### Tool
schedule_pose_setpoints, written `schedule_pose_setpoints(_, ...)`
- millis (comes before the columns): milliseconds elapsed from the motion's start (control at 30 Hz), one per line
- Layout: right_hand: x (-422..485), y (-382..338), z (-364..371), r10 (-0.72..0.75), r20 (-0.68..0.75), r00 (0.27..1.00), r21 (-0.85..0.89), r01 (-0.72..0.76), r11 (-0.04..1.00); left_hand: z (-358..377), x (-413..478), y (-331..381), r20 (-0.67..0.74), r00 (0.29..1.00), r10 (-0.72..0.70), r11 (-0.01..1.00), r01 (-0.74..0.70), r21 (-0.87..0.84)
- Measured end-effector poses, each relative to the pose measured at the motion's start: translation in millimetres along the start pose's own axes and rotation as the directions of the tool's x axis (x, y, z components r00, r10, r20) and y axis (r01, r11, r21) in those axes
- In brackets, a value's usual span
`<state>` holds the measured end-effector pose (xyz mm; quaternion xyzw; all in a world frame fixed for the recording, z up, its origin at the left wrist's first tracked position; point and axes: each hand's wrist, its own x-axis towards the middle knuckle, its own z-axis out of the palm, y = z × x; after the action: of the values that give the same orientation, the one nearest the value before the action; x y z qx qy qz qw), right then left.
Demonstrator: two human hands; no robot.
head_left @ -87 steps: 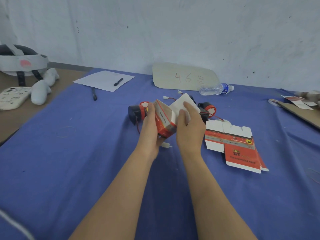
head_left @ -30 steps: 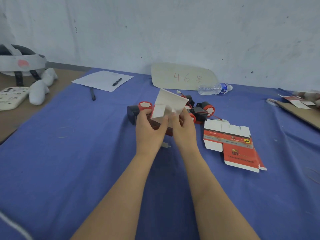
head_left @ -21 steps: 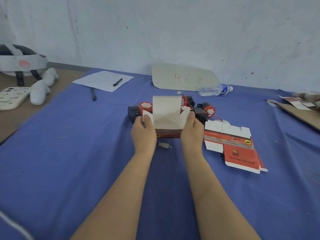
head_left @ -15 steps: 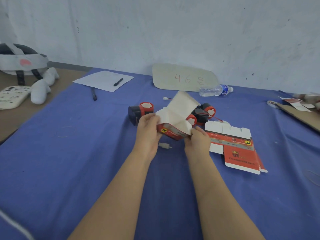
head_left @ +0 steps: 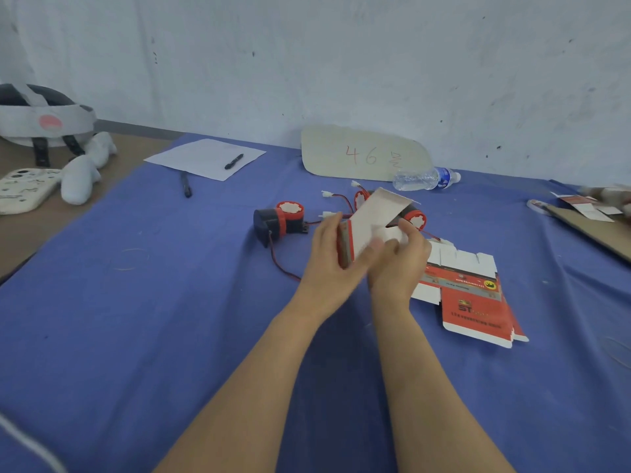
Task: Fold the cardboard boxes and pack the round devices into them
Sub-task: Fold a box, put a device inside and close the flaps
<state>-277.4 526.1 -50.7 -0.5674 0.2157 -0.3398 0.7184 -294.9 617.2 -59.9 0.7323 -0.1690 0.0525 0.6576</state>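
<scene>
A red and white cardboard box (head_left: 370,221), partly folded with one white flap standing up, is held above the blue cloth. My left hand (head_left: 333,259) grips its left side. My right hand (head_left: 401,261) pinches a small white flap at its near end. A black and red round device (head_left: 278,221) with a red wire lies just left of the box. Two more round devices (head_left: 415,216) lie behind the box, mostly hidden by it. Flat unfolded boxes (head_left: 473,295) lie on the cloth to the right of my hands.
A cardboard sign (head_left: 363,155) marked 46 leans on the wall, a water bottle (head_left: 423,177) lying beside it. Paper with a pen (head_left: 205,158) and another pen (head_left: 186,184) lie at the back left. A headset (head_left: 41,121) and controllers lie off the cloth at far left.
The box has turned in my hands, its red side now facing left. My right hand moved from the box's lower edge up to a small flap, and the hands came closer together.
</scene>
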Motion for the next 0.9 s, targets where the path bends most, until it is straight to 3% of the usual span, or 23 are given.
schedule_pose_setpoints(100,3,-4,-4,0.023,0.025,0.999,-0.018,-0.022,1.0,1,-1,-7,0.018,0.999,0.033,0.995,-0.034,0.097)
schedule_pose_setpoints(233,1,-4,-5,-0.052,0.065,0.996,-0.143,0.061,0.988,-5,5,-7,-0.078,0.997,0.002,0.997,-0.008,-0.078)
schedule_pose_setpoints(333,-2,-6,-4,-0.011,0.241,0.97,-0.163,0.051,0.985,-9,8,-7,-0.162,0.987,-0.012,0.991,-0.01,-0.137)
schedule_pose_setpoints(467,-10,-3,2,0.142,0.517,0.844,-0.245,-0.013,0.97,-17,14,-4,-0.32,0.947,-0.01,0.965,-0.075,-0.25)
schedule_pose_setpoints(533,-18,0,9,0.19,0.591,0.784,-0.225,-0.066,0.972,-22,16,0,-0.454,0.89,-0.044,0.95,-0.104,-0.295)
schedule_pose_setpoints(600,-27,4,19,0.158,0.605,0.78,-0.253,0.0,0.967,-35,19,3,-0.625,0.772,-0.118,0.92,-0.152,-0.362)
schedule_pose_setpoints(667,-35,8,36,0.038,0.604,0.796,-0.357,0.228,0.906,-54,23,2,-0.755,0.62,-0.214,0.846,-0.269,-0.46)
schedule_pose_setpoints(733,-41,12,57,-0.032,0.679,0.733,-0.452,0.452,0.769,-69,26,-2,-0.805,0.494,-0.328,0.768,-0.357,-0.532)
schedule_pose_setpoints(800,-46,18,82,0.037,0.733,0.679,-0.533,0.54,0.651,-74,24,-5,-0.767,0.45,-0.457,0.717,-0.324,-0.617)
schedule_pose_setpoints(900,-50,23,110,0.155,0.666,0.729,-0.664,0.485,0.57,-71,21,-11,-0.737,0.447,-0.506,0.729,-0.235,-0.643)
